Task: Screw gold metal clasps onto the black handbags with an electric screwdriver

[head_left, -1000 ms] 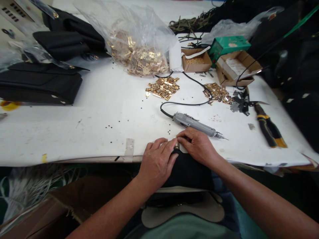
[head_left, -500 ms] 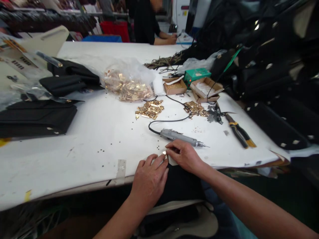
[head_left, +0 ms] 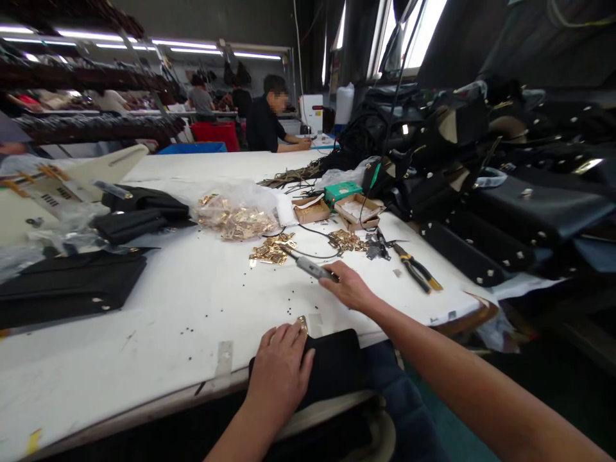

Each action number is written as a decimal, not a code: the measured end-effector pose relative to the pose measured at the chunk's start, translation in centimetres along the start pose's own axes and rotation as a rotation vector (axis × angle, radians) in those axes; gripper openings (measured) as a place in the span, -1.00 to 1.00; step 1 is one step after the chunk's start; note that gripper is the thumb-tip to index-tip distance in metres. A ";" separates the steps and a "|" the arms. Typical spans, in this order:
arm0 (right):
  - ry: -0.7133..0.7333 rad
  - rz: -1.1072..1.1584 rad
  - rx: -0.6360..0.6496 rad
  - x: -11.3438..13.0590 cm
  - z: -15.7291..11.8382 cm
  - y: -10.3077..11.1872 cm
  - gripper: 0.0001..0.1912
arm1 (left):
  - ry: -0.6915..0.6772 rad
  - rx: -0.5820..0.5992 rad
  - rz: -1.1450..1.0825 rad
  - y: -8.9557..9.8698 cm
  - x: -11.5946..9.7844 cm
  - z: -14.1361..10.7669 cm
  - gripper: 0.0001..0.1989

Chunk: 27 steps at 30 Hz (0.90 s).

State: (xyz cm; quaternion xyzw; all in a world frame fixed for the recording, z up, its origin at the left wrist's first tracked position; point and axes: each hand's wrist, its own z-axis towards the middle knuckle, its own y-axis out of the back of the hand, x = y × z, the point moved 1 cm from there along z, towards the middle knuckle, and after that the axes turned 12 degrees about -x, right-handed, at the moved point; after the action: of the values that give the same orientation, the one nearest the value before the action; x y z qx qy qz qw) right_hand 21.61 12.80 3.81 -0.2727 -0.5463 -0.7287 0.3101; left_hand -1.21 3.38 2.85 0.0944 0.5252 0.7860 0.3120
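Flat black bags (head_left: pixel 72 287) on the white table (head_left: pixel 183 308), at 10 o'clock from the left hand (head_left: pixel 280 375). Left hand open and nearly flat, fingers close together, lying on a black bag (head_left: pixel 332 366), with no tight hold. Small gold clasp (head_left: pixel 302 324) at the bag's top edge, just beside those fingers at 1 o'clock. Gold clasp pieces (head_left: pixel 272 251) in a pile at 12 o'clock. Right hand (head_left: pixel 349 287) half curled, fingers at the end of a gray electric screwdriver (head_left: pixel 312 268), touching it; tight hold or not, hard to tell. Yellow-and-black pliers (head_left: pixel 416 267) at 2 o'clock from that hand.
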 end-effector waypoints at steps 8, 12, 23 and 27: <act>-0.402 0.642 -0.626 -1.5 2.7 6.1 -0.47 | 0.028 -0.007 -0.011 -0.1 -0.2 -0.2 -0.70; -0.429 0.526 -0.830 -2.2 3.3 6.1 -0.41 | 0.021 -0.032 -0.013 -0.4 -0.1 -0.3 -0.69; -0.398 0.611 -0.783 -4.7 6.8 4.1 -0.40 | 0.014 -0.063 -0.008 -0.6 0.0 -0.3 -0.68; -0.381 0.561 -0.777 -5.0 6.8 3.7 -0.42 | 0.015 -0.064 -0.003 -0.6 0.0 -0.3 -0.68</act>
State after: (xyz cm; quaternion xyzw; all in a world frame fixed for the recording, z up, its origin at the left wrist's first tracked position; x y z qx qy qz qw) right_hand 28.12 19.36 4.16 -0.6318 -0.1881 -0.7040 0.2643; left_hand -1.08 3.27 2.17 0.0775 0.5022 0.8027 0.3121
